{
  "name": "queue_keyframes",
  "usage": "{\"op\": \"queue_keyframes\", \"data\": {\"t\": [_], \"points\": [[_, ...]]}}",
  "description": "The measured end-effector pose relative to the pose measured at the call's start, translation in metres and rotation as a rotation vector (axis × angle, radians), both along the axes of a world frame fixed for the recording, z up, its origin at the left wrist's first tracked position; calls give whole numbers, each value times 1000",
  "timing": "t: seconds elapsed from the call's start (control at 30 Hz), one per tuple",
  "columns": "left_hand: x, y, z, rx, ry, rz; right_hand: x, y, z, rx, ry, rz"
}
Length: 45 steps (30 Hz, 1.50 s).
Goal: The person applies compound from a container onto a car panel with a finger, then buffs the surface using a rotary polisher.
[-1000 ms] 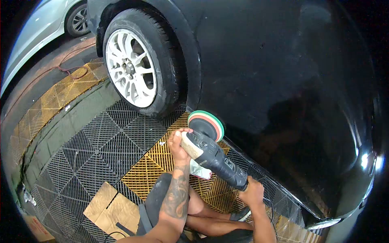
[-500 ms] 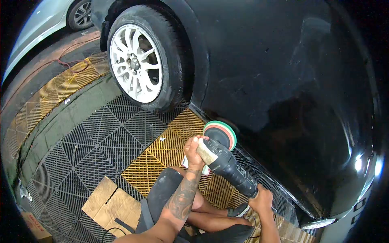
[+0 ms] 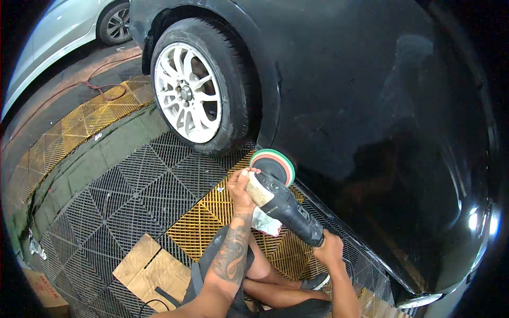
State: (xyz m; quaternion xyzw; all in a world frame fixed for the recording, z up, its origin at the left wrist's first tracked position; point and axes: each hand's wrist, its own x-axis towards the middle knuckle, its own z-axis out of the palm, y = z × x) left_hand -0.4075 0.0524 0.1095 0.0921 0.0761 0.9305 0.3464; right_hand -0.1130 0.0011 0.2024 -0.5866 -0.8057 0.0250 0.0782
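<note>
A black car polisher (image 3: 289, 211) is held in both hands, its body slanting down to the right. My left hand (image 3: 242, 190) is closed around the pale wrapped head end, just behind the pad. My right hand (image 3: 330, 248) grips the rear end of the handle. The round polishing pad (image 3: 289, 164), with green, white and orange-red layers, faces the lower edge of the black car panel (image 3: 328, 122). Whether the pad touches the panel, I cannot tell. A car wheel (image 3: 188, 93) with white spokes stands left of the panel.
Black and yellow grid tiles (image 3: 196, 222) cover the floor. Flattened cardboard (image 3: 154, 270) lies beside my legs, and a white packet (image 3: 266, 222) lies beneath the polisher. A cardboard box (image 3: 45, 289) stands lower left. A red hose (image 3: 106, 87) and a silver car (image 3: 63, 37) are farther back.
The polisher and both hands have shifted left and slightly up along the panel's lower edge, toward the wheel. The camera view has also shifted a little. Both hands keep their hold.
</note>
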Motion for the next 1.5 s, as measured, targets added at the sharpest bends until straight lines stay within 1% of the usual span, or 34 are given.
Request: {"op": "queue_keyframes", "data": {"t": [0.1, 0.17, 0.2, 0.3, 0.4, 0.5, 0.53, 0.63, 0.7, 0.77, 0.87, 0.93, 0.97, 1.03, 1.1, 1.23, 1.3, 1.33, 1.37, 1.43, 1.5], "points": [[-17, -1, 3, -50, 7, 7, -14, 3, 8, -51, -31, -5], [-31, -1, 6, -99, -46, -33, -27, 1, 11, -55, -46, 6], [-37, -1, 8, -145, -22, -11, -32, 2, 11, -62, -67, 15], [-59, -2, 11, -168, -21, -21, -45, 7, 6, -85, -97, 51], [-72, -5, 23, -118, -21, -56, -56, 6, 9, -67, -91, 75], [-77, 1, 32, -79, 9, -15, -65, 1, 23, -54, -94, 56], [-77, 1, 33, -124, 61, -17, -68, -1, 30, -40, -91, 44], [-77, 1, 37, -127, 38, -15, -70, -1, 43, -33, -95, 54], [-78, 3, 39, -107, 30, -33, -67, 3, 42, -34, -84, 64], [-80, 3, 46, -89, 98, 14, -64, 5, 37, -35, -72, 70], [-78, 0, 61, -59, 196, 44, -58, 7, 23, 40, 24, 50], [-72, -3, 70, -58, 310, 86, -48, 12, 8, 57, 116, 107], [-65, -4, 76, 3, 277, 87, -41, 14, -1, 62, 127, 85], [-49, -5, 76, 57, 310, 60, -27, 15, -18, 36, 206, 79], [-30, -5, 71, 103, 345, 51, -11, 10, -34, 85, 254, 63], [19, -13, 79, 77, 459, 35, 29, 2, -52, 50, 302, 15], [44, -15, 77, 29, 532, 17, 49, -3, -57, 54, 390, -11], [55, -14, 83, 26, 621, 71, 57, -9, -56, 25, 426, -51], [68, -15, 86, 5, 665, 58, 66, -11, -59, 23, 427, -43], [89, -21, 96, 46, 715, 18, 84, -17, -68, 2, 376, -119], [101, -24, 101, 91, 721, -43, 92, -16, -80, 6, 398, -112]]}}
